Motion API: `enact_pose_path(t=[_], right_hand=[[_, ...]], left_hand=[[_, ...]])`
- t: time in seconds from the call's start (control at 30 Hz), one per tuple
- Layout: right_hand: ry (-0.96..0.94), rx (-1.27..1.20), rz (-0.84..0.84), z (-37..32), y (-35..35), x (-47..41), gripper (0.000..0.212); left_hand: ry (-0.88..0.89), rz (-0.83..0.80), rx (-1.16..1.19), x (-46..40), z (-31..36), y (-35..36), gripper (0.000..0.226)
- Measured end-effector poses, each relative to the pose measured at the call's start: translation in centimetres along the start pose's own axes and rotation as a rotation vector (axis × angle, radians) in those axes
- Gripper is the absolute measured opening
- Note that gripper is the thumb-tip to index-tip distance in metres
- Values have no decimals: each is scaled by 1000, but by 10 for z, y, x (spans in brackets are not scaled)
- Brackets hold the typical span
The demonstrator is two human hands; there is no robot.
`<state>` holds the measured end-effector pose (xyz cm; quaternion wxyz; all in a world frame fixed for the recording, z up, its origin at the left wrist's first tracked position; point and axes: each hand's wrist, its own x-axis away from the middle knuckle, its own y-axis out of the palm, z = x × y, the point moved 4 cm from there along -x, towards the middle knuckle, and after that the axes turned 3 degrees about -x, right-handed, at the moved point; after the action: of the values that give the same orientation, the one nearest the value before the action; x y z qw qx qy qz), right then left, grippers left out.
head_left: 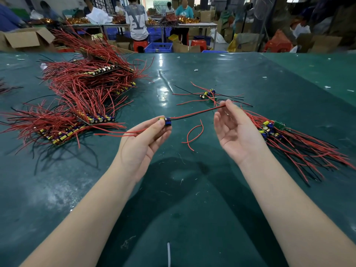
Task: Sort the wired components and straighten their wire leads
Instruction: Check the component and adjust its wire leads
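Note:
My left hand (146,139) pinches a small blue and yellow wired component (167,121) above the green table (183,189). Its red and black lead pair (198,113) stretches right to my right hand (234,130), palm up with relaxed fingers, where the lead's end lies at the fingertips. Two more red leads (119,133) trail left from the component. Tidy rows of components with red wires (77,120) lie at the left. A loose heap of components (273,130) lies just right of my right hand.
A few unsorted components (209,94) lie beyond my hands, and a loose red wire (194,134) lies between them. A taller stack of wired boards (100,70) stands at the far left. Beyond the table's far edge, people work at other benches among cardboard boxes and blue crates (159,47).

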<state>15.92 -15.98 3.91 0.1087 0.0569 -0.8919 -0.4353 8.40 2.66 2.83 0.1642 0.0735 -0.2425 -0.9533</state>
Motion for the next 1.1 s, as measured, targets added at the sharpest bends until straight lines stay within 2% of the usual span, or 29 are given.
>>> enact_pose_path(t=[0.1,0.17,0.23,0.3,0.37,0.43,0.53,0.6,0.7,0.8,1.0,1.1], right_hand=[[-151,151,101,-5,-9,-2,9],[-320,335,140,-9,-13,-1,9],[-483,494,144,-13,-11,2,8],[-544,533,119,-16,-7,5,4],[-464,440,78,-16,-4,4,4],[-287,356,7,-9,1,3,4],[-17,369,-165,15,11,8,13],[87,382,-265,29,16,13,18],[117,350,-338,34,18,15,16],[97,318,-298,32,14,12,8],[69,278,-239,24,10,8,7],[93,333,-279,28,12,10,28]], left_hand=[[9,-3,-10,1,0,0,11],[12,-14,-27,2,0,2,11],[11,-16,-38,2,0,2,11],[8,-15,-39,2,0,1,11],[-2,-23,-28,2,0,1,12],[-14,-39,-29,2,-1,3,18],[-29,-57,-101,3,-5,5,17],[-40,-74,-137,3,-7,6,17],[-47,-101,-106,3,-8,8,22],[-58,-86,-26,2,-6,8,18],[-12,35,46,1,3,-1,15],[0,51,32,2,4,-2,13]])
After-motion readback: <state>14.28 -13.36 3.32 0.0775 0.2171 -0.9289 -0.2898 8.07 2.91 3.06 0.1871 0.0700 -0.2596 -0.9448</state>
